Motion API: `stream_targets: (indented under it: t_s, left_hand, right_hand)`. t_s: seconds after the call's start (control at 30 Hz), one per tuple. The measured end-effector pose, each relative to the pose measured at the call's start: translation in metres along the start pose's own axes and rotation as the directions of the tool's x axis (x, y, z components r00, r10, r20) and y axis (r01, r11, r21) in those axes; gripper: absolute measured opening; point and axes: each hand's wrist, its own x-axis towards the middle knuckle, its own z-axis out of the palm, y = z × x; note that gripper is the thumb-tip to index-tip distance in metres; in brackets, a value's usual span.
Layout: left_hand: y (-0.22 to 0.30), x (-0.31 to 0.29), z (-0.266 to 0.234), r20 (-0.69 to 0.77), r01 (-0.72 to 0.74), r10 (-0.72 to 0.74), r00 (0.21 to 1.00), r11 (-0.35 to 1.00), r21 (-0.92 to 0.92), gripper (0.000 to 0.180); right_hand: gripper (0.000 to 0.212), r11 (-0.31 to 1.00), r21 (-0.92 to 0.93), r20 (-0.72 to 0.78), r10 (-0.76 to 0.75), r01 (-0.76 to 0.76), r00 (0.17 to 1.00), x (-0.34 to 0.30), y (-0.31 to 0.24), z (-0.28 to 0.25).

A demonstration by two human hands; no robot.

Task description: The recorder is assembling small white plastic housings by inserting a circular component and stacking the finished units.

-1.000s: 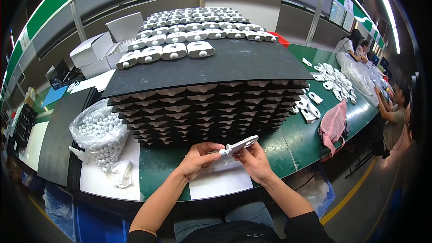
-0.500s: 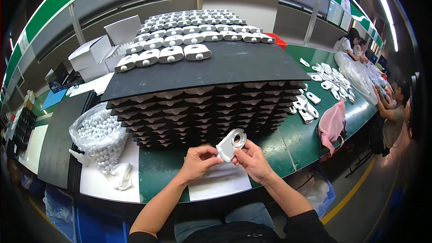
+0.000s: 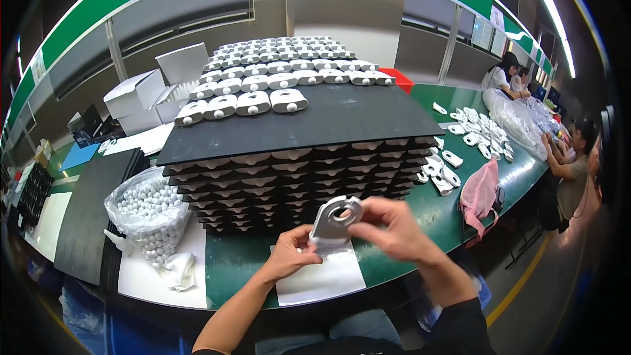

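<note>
A white plastic housing with a round hole at one end is held up in front of the stack. My right hand pinches it at the holed end, fingers closed and slightly blurred. My left hand is closed at the lower left corner of the housing, thumb and fingers round a small white ball that shows only in part. Whether the left fingers also press on the housing, I cannot tell. Below both hands a white sheet lies on the green table.
Black boards form a tall stack with white pieces between layers and rows of housings on top. At left stands a clear bag of white balls, beside a white cloth. Loose housings and a pink bag lie right; co-workers sit beyond.
My right hand has turned over the housing's right side and tilted it more upright. The left hand has shifted slightly down. The whole view has moved a little upward.
</note>
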Motion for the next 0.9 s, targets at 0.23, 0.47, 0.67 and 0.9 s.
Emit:
stream_targets:
  t_s: [0.23,0.47,0.67,0.9]
  left_hand:
    - [0.011,-0.001,-0.005,-0.054,0.108,-0.109,0.993,0.994,-0.018,0.032]
    - [0.006,0.005,-0.002,-0.131,0.17,-0.163,0.978,0.985,0.04,0.04]
    - [0.001,0.006,-0.004,-0.119,0.176,-0.166,0.979,0.982,0.074,0.041]
    - [0.006,0.006,-0.001,-0.119,0.214,-0.204,0.972,0.974,0.08,0.036]
  right_hand:
    - [0.025,0.883,-0.39,-0.251,-0.374,0.26,0.893,0.093,-0.068,-0.053]
    - [0.027,0.895,-0.378,-0.234,0.157,-0.239,0.959,0.188,-0.045,-0.09]
    - [0.018,0.749,-0.631,-0.217,0.077,-0.2,0.973,0.224,-0.032,-0.092]
    - [0.025,0.302,-0.937,0.106,-0.231,0.175,0.967,0.264,-0.015,-0.078]
